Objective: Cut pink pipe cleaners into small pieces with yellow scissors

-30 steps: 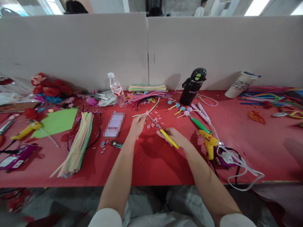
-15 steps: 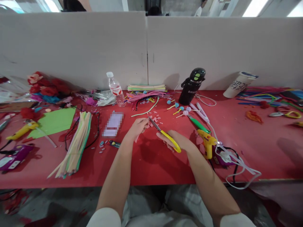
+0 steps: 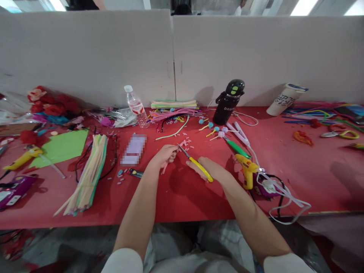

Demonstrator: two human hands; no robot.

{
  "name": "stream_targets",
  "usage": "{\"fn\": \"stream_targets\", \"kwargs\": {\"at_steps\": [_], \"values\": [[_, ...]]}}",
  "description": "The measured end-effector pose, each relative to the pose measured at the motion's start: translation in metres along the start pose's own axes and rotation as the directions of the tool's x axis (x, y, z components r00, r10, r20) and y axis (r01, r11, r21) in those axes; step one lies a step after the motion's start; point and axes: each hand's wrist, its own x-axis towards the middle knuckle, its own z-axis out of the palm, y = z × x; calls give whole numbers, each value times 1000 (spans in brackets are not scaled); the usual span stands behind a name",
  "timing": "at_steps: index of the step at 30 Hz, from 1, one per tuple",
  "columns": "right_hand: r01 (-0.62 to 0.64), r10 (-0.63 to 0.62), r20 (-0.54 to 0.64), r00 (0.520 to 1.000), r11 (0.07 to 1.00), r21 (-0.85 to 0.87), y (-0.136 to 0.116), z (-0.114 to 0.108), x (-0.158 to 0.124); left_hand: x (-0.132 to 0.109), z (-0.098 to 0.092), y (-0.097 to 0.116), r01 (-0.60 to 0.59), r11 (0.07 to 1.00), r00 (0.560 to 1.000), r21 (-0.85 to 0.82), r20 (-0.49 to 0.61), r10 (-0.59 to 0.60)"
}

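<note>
My left hand (image 3: 165, 154) is closed in a pinch on a thin pink strip (image 3: 164, 168), whose tail hangs below the fingers. Yellow-handled scissors (image 3: 196, 163) are gripped in my right hand (image 3: 209, 167). Their blades point up and left, the tips right beside my left fingertips; whether they touch the strip is too small to tell. Small pink cut pieces (image 3: 186, 143) lie scattered on the red table just beyond the blade tips. Both hands are over the middle of the table.
Left stand a bundle of pale strips (image 3: 92, 170), a blurred purple rectangle (image 3: 133, 149) and a plastic bottle (image 3: 136, 106). Right are a black flask (image 3: 229, 102), a yellow glue gun (image 3: 247, 170) with cables, and a green-handled tool (image 3: 238, 147). A grey partition (image 3: 85, 57) closes the back.
My left fingers have curled in more tightly around the pink strip. The scissors stay by the left fingertips, tilted slightly differently. The whole view has shifted a little.
</note>
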Motion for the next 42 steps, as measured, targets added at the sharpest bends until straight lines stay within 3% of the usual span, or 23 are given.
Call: {"fn": "stream_targets", "kwargs": {"at_steps": [16, 26, 32, 38, 42], "values": [[-44, 42, 39, 998, 998, 47, 1, 3, 11, 6, -5, -7, 51, 998, 996, -46, 71, -48], [-36, 36, -20, 999, 999, 9, -10, 3, 0, 1, -4, -2, 83, 994, 993, -66, 85, -78], [-10, 11, -78, 997, 1000, 14, -3, 7, 3, 2, -8, -4, 81, 995, 992, -54, 99, -76], [25, -28, 8, 1000, 973, 231, 10, 6, 15, -3, -7, -2, 9, 1000, 995, 7, 104, -10], [197, -149, -140, 979, 871, 449, -1, -1, 25, -11, 6, 0, -48, 994, 989, 101, 147, 33]]}}
